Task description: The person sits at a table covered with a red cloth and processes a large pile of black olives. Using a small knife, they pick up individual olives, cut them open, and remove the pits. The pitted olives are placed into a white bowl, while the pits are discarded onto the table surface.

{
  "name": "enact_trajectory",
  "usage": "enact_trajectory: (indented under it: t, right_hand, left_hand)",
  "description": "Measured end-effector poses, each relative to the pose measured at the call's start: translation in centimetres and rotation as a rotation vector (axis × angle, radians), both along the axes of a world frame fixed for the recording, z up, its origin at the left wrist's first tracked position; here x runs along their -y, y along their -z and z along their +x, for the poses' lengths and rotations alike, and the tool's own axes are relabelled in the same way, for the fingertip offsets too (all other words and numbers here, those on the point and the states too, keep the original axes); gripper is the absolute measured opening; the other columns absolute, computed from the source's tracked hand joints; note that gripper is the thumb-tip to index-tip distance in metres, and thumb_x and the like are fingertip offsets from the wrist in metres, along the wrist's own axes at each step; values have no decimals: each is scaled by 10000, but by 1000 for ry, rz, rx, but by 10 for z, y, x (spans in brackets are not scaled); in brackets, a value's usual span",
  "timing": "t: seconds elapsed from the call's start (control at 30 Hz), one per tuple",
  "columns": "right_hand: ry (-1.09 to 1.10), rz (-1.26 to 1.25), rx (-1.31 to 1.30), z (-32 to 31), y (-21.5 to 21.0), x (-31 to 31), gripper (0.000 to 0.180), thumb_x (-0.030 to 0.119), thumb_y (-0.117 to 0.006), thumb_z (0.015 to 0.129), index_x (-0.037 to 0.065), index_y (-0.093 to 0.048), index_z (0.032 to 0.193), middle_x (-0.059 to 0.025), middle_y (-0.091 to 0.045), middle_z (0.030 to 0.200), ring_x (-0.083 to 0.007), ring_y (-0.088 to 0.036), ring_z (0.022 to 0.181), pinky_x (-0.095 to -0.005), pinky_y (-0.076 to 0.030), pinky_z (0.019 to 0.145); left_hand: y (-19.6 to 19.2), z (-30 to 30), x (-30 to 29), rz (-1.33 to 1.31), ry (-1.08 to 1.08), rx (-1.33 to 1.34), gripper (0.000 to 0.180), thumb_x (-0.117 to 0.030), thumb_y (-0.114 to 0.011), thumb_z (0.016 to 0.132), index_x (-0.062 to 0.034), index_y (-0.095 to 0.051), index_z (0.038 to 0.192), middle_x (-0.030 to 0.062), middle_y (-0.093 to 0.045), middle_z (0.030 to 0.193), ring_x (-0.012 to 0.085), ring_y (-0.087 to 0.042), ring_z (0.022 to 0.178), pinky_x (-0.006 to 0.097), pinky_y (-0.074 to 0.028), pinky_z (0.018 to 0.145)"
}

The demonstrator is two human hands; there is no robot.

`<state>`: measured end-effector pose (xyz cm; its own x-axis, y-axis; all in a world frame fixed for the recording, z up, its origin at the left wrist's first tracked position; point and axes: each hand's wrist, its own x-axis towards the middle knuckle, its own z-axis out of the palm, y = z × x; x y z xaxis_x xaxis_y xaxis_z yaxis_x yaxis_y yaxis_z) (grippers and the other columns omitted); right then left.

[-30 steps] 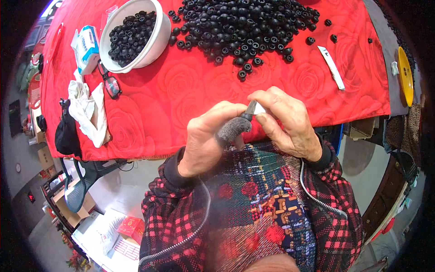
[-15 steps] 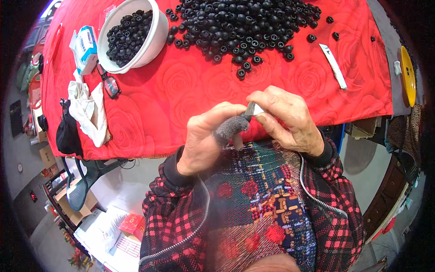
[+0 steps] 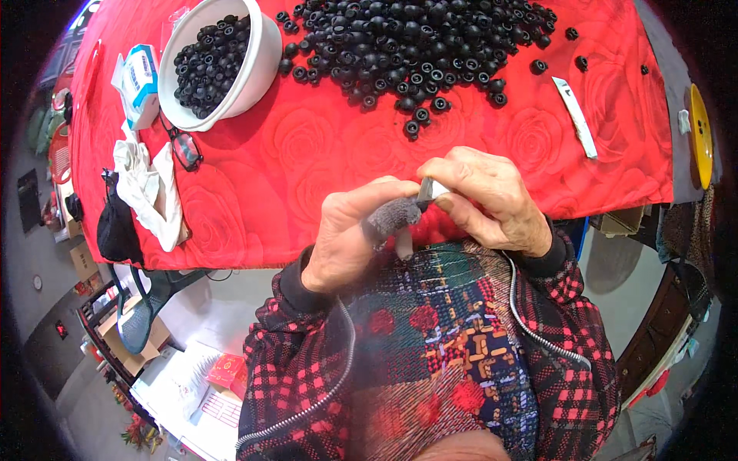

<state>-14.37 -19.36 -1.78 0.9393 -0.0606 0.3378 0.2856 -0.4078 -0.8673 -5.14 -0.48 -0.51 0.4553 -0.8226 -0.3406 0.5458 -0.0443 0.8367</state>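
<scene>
My left hand [image 3: 338,230] is closed, with a fuzzy grey finger cover [image 3: 394,216] on one finger. Between its thumb and that finger sits a small black part [image 3: 422,206], mostly hidden. Pinched in my right hand [image 3: 496,203] is a small metal blade [image 3: 425,189] with a white wrapping at its grip end. The blade meets the black part at my fingertips, over the table's near edge. Beyond my hands lies a large heap of small round black caps [image 3: 415,54], each with a hollow end.
A white bowl [image 3: 265,65] of black caps stands at the back left. Beside it are a blue-and-white box [image 3: 141,88], eyeglasses [image 3: 185,148], a white cloth [image 3: 157,200] and a black pouch [image 3: 117,230]. A narrow white strip [image 3: 575,119] and a yellow disc [image 3: 700,137] lie right.
The blade has shifted slightly and now shows its flat side more. Both hands stay close together in nearly the same place. The whole view has shifted a little.
</scene>
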Motion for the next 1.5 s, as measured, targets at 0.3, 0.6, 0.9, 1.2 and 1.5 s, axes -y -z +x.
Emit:
enact_trajectory:
  t: [0.3,0.6,0.9,1.2,1.5]
  right_hand:
    - [-15,94,1,-3,-8,5,329,7,-617,755,-32,-586,1080,-116,-558,750,-276,-554,637,-371,-430,558]
    - [41,15,113,6,-14,-11,391,11,-661,748,-5,-587,1131,-131,-581,796,-299,-591,691,-391,-474,595]
    - [-8,-124,217,-3,-14,-15,415,31,-678,695,-19,-598,1099,-115,-568,759,-276,-572,648,-374,-459,562]
    - [251,-94,43,-5,-5,-8,293,-16,-629,772,-7,-591,1063,-117,-556,752,-245,-550,623,-334,-431,549]
    - [296,-118,74,-9,14,-1,269,20,-615,819,-11,-593,1085,-94,-531,756,-198,-515,612,-302,-402,541]
  left_hand:
    - [7,15,5,-4,-176,-234,295,-207,-603,913,36,-606,1081,45,-587,790,125,-555,575,262,-491,473]
    - [7,6,1,-97,-118,-216,259,-121,-561,937,26,-605,1146,95,-633,882,158,-606,616,265,-512,505]
    - [1,-1,-5,-121,-131,-211,262,-108,-566,929,34,-602,1146,74,-621,861,133,-598,628,253,-505,519]
    - [-64,101,-19,184,-665,870,227,53,-562,849,28,-664,1049,109,-671,923,137,-616,663,250,-510,568]
    - [-43,128,-4,315,-723,1274,224,13,-690,789,-27,-686,1009,34,-665,829,91,-596,715,240,-481,624]
